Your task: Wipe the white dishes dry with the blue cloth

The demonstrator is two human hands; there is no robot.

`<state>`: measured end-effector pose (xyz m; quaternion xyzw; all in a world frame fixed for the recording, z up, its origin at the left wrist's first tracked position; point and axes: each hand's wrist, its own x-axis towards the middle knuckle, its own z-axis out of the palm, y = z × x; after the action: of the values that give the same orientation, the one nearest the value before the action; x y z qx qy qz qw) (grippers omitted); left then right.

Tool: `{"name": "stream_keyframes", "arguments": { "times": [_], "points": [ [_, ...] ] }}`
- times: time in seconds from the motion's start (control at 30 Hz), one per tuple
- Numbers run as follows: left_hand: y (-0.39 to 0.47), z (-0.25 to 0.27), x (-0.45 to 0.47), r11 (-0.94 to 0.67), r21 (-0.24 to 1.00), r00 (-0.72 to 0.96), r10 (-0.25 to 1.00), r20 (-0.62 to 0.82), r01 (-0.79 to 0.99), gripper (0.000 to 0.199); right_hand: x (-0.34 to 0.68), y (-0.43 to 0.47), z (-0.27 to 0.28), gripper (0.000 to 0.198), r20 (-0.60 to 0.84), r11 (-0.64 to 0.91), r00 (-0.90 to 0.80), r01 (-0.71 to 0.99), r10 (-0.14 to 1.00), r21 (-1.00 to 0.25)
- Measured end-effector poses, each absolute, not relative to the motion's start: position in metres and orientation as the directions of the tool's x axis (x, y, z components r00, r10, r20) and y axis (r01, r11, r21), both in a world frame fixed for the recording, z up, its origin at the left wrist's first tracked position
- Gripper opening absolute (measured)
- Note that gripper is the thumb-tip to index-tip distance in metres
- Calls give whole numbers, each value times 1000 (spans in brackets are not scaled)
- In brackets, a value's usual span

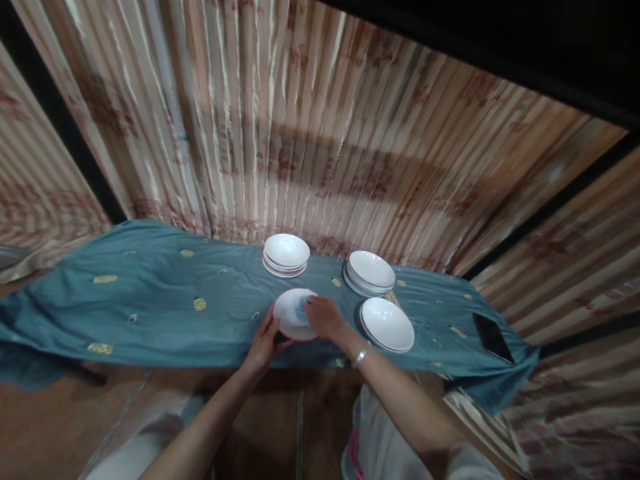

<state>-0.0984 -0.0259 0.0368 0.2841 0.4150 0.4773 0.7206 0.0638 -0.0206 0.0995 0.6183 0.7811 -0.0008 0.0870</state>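
A white plate with a red rim (287, 313) is tilted toward me over the front part of the table. My left hand (266, 339) grips its left lower edge, thumb on the near face and fingers partly hidden beneath. Pressed on the plate's inner face is a small light-blue cloth (301, 309), bunched under the closed fingers of my right hand (323, 315). Just behind stands a stack of white bowls and plates (287, 251). To the right are a taller stack of white dishes (371, 270) and, nearer me, a short stack of white bowls (387, 323).
A blue-green patterned cloth (160, 293) covers the long table. A black phone (493, 337) lies near its right end. Pleated curtains (300, 153) hang close behind, between dark posts (70, 127). Below the front edge is a brown floor (280, 427).
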Motion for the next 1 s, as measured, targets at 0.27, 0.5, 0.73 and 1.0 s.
{"name": "stream_keyframes", "arguments": {
  "times": [0.27,0.5,0.73,1.0],
  "points": [
    [-30,46,-96,417,818,185,909,-374,-396,54,64,-44,110,36,-197,282,-291,957,936,-76],
    [-33,57,-90,413,841,129,910,-394,-349,42,54,-50,105,35,-95,282,-347,870,933,-403],
    [-28,52,-90,437,830,95,897,-432,-346,40,40,-42,91,22,52,329,-356,788,933,-521],
    [-25,54,-87,496,794,109,864,-491,-352,51,15,-23,93,27,105,197,-167,853,980,-484]
  ]
}}
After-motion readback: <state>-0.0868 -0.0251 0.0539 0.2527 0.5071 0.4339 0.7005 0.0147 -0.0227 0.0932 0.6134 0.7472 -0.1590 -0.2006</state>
